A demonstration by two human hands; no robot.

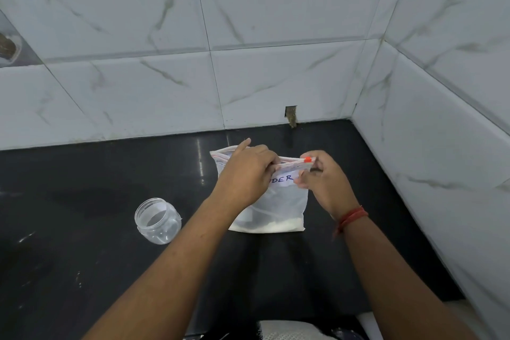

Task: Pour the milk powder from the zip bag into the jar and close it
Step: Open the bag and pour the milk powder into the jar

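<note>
Black countertop (pixel 82 270) meets marbled white wall tiles (pixel 276 22) in a corner. At the frame's centre, a zip bag (pixel 278 201) stands upright, white powder (pixel 271 226) settled at its bottom. Its mouth runs left to right, partly parted. The left hand (pixel 245 176) pinches the near lip; the right hand (pixel 323 182) grips the end by the orange slider (pixel 308 159). An open, lidless jar (pixel 157 220) sits to the lower left, nearer the left hand, so the pour probably goes that way.

Clear zip bag (pixel 278 201) upright, white powder at bottom; open, lidless clear jar (pixel 157 220) well left.
</note>
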